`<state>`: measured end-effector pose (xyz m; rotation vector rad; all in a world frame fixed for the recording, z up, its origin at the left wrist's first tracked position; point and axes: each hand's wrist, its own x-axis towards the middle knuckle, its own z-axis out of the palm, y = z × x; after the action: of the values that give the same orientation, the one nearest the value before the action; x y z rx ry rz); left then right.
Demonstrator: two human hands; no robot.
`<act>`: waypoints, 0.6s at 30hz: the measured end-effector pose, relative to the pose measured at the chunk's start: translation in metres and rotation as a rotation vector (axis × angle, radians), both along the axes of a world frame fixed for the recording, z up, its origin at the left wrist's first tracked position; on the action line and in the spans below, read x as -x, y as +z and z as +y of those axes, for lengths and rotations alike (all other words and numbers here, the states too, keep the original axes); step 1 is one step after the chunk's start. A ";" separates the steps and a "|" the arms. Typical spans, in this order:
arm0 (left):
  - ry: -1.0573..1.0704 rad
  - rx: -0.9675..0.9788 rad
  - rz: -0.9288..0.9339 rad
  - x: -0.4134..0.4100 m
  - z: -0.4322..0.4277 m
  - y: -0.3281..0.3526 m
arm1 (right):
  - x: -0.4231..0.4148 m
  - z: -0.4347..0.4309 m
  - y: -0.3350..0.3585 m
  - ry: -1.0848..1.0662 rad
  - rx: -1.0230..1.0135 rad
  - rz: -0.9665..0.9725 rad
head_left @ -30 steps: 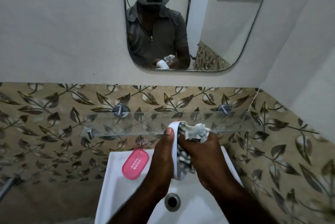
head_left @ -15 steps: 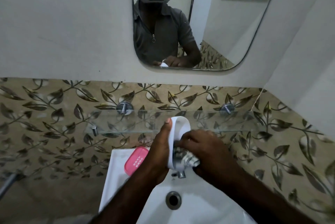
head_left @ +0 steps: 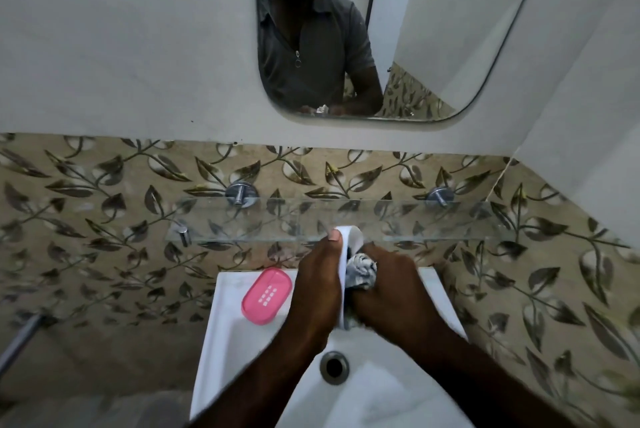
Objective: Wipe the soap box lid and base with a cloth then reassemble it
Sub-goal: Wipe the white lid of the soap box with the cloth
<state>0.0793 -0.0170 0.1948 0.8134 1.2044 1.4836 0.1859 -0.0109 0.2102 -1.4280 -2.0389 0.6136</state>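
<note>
My left hand [head_left: 317,284] grips a white soap box part [head_left: 352,237] held on edge above the sink, thumb along its top rim. My right hand [head_left: 384,285] holds a bunched grey-and-white patterned cloth [head_left: 362,270] and presses it into the inside of the white part. The pink soap box part [head_left: 266,295] with small white slots lies flat on the sink's back left ledge, apart from both hands. Most of the white part is hidden between my hands.
A white sink [head_left: 228,341] with a metal drain [head_left: 334,366] is below my hands. A glass shelf [head_left: 433,221] on chrome brackets runs across the leaf-patterned tile wall just behind them. A mirror [head_left: 433,46] hangs above. A metal pipe [head_left: 19,339] shows at far left.
My right hand has brought the cloth back up inside the white part after a downward stroke. The tap seen between my hands half a second ago is now covered.
</note>
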 end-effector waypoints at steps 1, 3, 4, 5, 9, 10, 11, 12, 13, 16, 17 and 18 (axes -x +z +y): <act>0.020 -0.046 0.033 0.002 -0.001 0.001 | 0.002 -0.006 -0.002 0.020 0.185 0.172; 0.007 -0.129 0.106 0.002 -0.003 0.005 | 0.001 -0.016 0.001 0.074 0.445 0.467; 0.010 -0.171 0.136 0.003 -0.003 0.007 | 0.000 -0.017 0.004 0.105 0.473 0.557; 0.010 -0.212 0.151 0.004 -0.002 0.008 | 0.001 -0.017 0.010 0.113 0.501 0.656; -0.059 -0.384 0.085 0.007 0.003 0.009 | 0.004 -0.008 0.025 0.007 0.734 1.083; -0.092 -0.399 0.052 0.005 0.003 0.007 | 0.004 -0.004 0.029 -0.004 0.802 1.206; -0.125 -0.402 0.018 0.003 0.002 0.003 | 0.005 -0.002 0.033 -0.010 0.847 1.327; -0.150 -0.393 -0.014 0.000 0.000 -0.001 | 0.005 0.000 0.036 -0.015 0.858 1.427; -0.162 -0.381 -0.048 -0.001 -0.003 -0.006 | 0.006 0.000 0.039 -0.019 0.857 1.483; -0.154 -0.356 -0.105 0.000 -0.009 -0.015 | 0.010 -0.009 0.032 0.003 0.736 1.420; -0.140 -0.363 -0.085 0.002 -0.010 -0.015 | 0.012 -0.013 0.027 0.000 0.640 1.321; -0.132 -0.367 -0.049 0.005 -0.010 -0.014 | 0.010 -0.015 0.023 0.012 0.494 1.180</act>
<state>0.0747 -0.0274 0.1808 1.0726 0.8347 1.6279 0.1758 -0.0262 0.2337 -0.8694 -0.9693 1.5683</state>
